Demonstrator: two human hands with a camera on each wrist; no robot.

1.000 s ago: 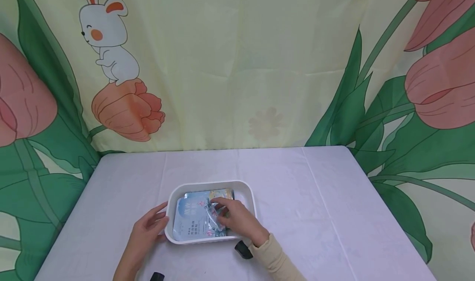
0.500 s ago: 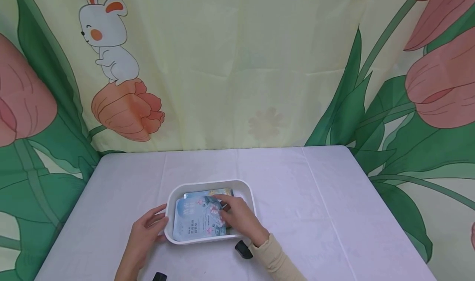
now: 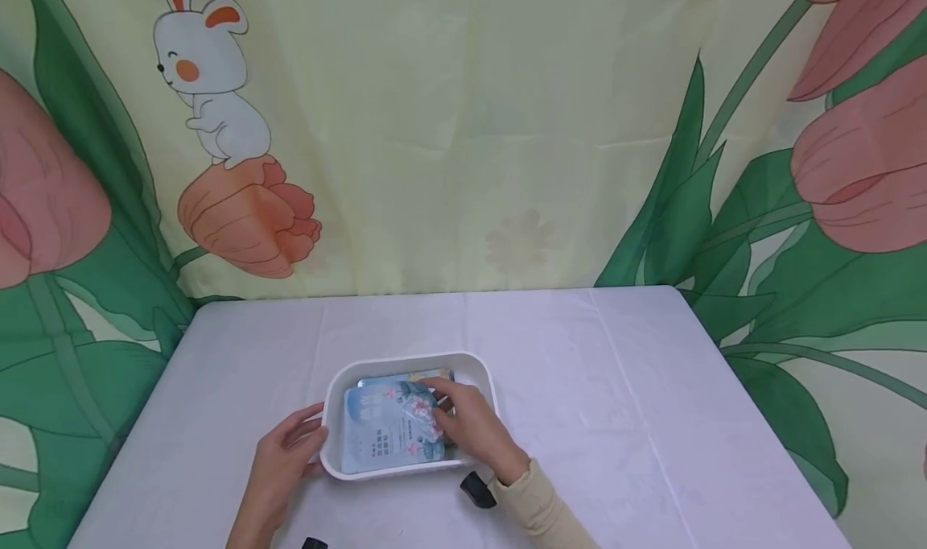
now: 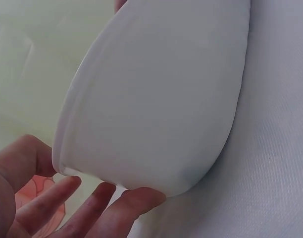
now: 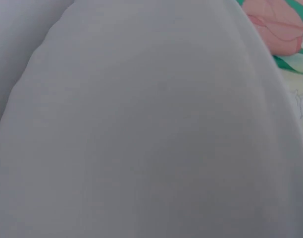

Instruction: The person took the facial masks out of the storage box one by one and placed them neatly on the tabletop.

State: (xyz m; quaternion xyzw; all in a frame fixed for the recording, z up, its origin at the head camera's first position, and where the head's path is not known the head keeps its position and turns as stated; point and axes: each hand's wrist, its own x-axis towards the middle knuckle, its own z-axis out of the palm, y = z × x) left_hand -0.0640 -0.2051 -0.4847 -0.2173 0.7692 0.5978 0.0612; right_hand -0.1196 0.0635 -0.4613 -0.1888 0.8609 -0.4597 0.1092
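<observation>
A white tray (image 3: 332, 452) with rounded corners stands on the table. Inside lies a flat, light-blue face-mask sachet (image 3: 384, 428) with pink flowers and printed characters, overlapping a second blue and yellow packet (image 3: 405, 376) behind it. The right hand (image 3: 471, 424) reaches over the tray's right side and pinches the sachet's right edge between thumb and fingers. At the tray's left end the left hand (image 3: 286, 448) rests its fingertips against the outer wall. In the left wrist view, these loosely bent fingers (image 4: 94, 206) touch the wall under the rim. The right wrist view shows only the tray's outer wall (image 5: 156, 119).
A white cloth covers the table (image 3: 615, 420). Behind it hangs a curtain (image 3: 463, 130) printed with a rabbit and tulips. Black pieces (image 3: 478, 490) sit at both wrists, and a beige sleeve (image 3: 543, 505) covers the right forearm.
The sachet's right side, folded up and over to the left a second ago, has come down flatter. The right hand and the sachet have shifted slightly right. The left hand stays at the tray.
</observation>
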